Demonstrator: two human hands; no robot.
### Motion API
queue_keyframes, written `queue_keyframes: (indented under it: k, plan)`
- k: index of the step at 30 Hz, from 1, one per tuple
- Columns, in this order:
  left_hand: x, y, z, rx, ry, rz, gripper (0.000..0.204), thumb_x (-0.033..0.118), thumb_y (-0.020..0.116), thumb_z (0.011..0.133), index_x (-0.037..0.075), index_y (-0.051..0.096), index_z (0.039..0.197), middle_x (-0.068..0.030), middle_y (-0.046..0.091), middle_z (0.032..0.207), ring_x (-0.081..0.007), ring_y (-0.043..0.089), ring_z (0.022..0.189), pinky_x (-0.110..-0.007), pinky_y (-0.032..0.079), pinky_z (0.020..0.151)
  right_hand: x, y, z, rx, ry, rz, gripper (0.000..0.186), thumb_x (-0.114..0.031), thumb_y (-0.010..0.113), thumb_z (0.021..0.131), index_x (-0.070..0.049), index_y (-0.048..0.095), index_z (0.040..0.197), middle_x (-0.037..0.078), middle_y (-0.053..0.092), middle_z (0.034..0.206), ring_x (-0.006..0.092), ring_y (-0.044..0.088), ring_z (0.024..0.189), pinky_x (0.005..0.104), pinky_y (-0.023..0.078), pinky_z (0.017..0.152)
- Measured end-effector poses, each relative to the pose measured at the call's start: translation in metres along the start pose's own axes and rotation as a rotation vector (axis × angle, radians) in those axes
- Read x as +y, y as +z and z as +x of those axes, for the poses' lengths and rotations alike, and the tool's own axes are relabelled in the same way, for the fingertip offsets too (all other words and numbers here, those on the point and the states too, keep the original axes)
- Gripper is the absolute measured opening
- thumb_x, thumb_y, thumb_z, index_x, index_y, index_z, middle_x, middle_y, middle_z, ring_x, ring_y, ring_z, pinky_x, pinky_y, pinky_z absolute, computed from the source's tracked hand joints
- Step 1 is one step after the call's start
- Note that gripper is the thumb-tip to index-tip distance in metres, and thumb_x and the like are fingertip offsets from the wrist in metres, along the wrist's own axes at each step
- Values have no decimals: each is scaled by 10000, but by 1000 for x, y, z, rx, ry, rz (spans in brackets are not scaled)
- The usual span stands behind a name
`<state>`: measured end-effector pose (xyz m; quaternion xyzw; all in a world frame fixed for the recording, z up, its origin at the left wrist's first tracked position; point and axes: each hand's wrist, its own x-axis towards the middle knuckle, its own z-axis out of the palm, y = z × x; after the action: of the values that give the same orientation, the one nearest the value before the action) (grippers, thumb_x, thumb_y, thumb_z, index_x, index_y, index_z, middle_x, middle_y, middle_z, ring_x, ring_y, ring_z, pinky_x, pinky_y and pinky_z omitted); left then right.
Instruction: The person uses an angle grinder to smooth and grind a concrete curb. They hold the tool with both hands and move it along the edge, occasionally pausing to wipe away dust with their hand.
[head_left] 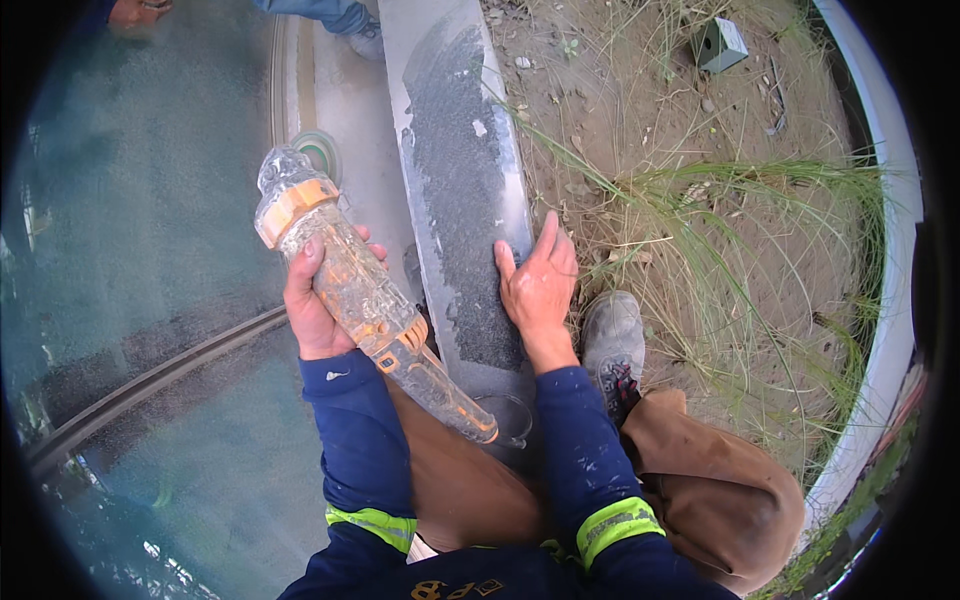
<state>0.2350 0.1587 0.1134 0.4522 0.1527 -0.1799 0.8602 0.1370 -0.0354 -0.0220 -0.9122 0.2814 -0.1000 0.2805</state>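
My left hand (320,300) is wrapped round the body of an angle grinder (350,265), orange under a thick crust of pale dust. Its head points up and away to the left, and a round greenish disc (318,155) shows beside that head. The tail of the grinder slants down over my lap, where a thin cord loops off it. My right hand (541,285) lies with spread fingers on the right edge of a long ledge (460,160), holding nothing. The ledge's top has a dark, rough grey patch with pale borders.
Left of the ledge is a greenish glass-like surface (140,170) crossed by a dark strip (170,370). Dry soil with long grass (720,250) lies to the right, with a small grey-green box (720,45) on it. Another person's shoe (367,40) and hand (138,10) show at the top.
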Motion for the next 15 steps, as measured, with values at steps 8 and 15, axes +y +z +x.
queue_keyframes:
  k: [8, 15]
  plan:
    - [-13, -15, 2, 19, 13, 20, 567, 364, 559, 931, -48, 466, 1308, -220, 621, 1095, -316, 686, 895, -416, 613, 757, -34, 46, 272, -25, -73, -162, 775, -563, 468, 964, -20, 312, 1495, 306, 478, 1375, 434, 473, 1276, 507, 392, 1057]
    - [-8, -3, 0, -34, -4, -51, 550, 373, 585, 919, -41, 500, 1271, -209, 628, 1090, -314, 683, 908, -409, 608, 730, -31, 58, 255, 69, -569, -182, 776, -540, 496, 960, -26, 291, 1505, 322, 404, 1442, 453, 436, 1316, 518, 364, 1092]
